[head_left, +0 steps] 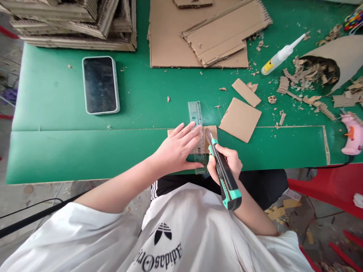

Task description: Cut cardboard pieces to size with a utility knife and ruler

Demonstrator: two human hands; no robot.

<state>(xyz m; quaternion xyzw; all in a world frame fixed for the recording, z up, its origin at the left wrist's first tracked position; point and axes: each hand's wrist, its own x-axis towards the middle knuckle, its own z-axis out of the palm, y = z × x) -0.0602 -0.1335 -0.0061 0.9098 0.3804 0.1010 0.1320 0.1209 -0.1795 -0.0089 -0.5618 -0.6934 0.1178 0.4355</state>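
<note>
My left hand [181, 147] lies spread over a clear plastic ruler [195, 110], fingers stretched out and pressing it down. Beneath the ruler is a small strip of brown cardboard [212, 133], partly covered by the hand. In my right hand [227, 160] is a teal and black utility knife [225, 177], its fingers wrapped round the handle. The knife's blade end points at the cardboard, just right of the ruler; whether the tip touches it I cannot tell. Right of the knife lies a loose cardboard square [240, 120] with a narrow cardboard strip [246, 92] beyond it.
A phone [100, 85] lies at left, below stacked cardboard frames [76, 41]. Large cardboard sheets [170, 37] lie at the back. On the right are a glue bottle [279, 58], a paper cone [347, 58] with scraps, and a pink glue gun [352, 134]. The table's front edge is close to my body.
</note>
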